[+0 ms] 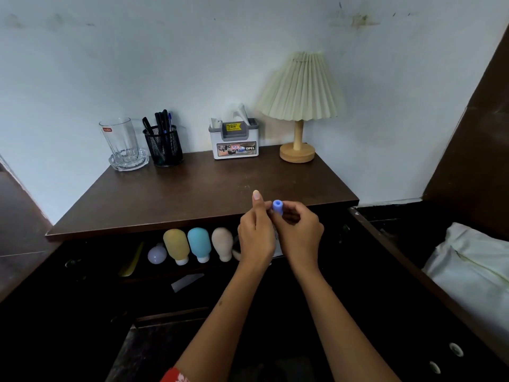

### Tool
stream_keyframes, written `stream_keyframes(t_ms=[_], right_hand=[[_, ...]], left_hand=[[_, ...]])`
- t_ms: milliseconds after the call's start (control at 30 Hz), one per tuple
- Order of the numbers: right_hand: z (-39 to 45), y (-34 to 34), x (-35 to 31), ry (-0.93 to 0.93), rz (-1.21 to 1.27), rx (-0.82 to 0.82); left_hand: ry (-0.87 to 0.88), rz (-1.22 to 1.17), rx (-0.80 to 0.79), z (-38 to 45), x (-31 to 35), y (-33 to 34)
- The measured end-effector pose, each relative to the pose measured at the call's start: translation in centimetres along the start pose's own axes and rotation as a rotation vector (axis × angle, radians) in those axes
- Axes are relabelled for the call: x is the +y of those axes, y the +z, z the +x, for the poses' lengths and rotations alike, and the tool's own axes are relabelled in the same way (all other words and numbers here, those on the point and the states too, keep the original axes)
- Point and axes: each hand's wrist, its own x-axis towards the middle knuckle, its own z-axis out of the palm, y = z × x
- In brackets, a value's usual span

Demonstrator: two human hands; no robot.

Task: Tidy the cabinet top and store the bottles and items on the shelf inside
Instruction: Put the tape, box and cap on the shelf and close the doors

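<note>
Meanwhile, right hand (298, 230) grips a small blue bottle (277, 207); left hand (256, 230) apparently pinches its side above 3 shelved bottles (199, 244).

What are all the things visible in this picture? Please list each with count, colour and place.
glass: 1, clear, cabinet top, back left, on a glass dish
pen holder: 1, black mesh, right of glass
tissue box: 1, white-grey, back centre
lamp: 1, cream shade, wooden base, back right
squeeze bottles: 3, yellow, blue, beige, shelf inside
bulb: 1, white, left of bottles
small bottle: 1, purple-blue, held in the fingers
left hand: touches it
right hand: grips it
</note>
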Motion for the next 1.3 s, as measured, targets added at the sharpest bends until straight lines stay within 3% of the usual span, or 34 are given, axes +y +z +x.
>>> stream_keyframes(t_ms=[500, 1033, 1300], right_hand=[[-1.7, -0.8, 5.2, 0.139, -0.051, 0.008], [1.3, -0.1, 11.0, 0.282, -0.165, 0.081], [3.5, -0.1, 12.3, 0.335, -0.291, 0.092]], left_hand=[[-0.266, -0.052, -0.072, -2.1, -4.2, 1.4], [-0.63, -0.199, -0.024, 1.4, -8.5, 5.6], [-0.692, -0.28, -0.075, 2.4, -11.1, 7.4]])
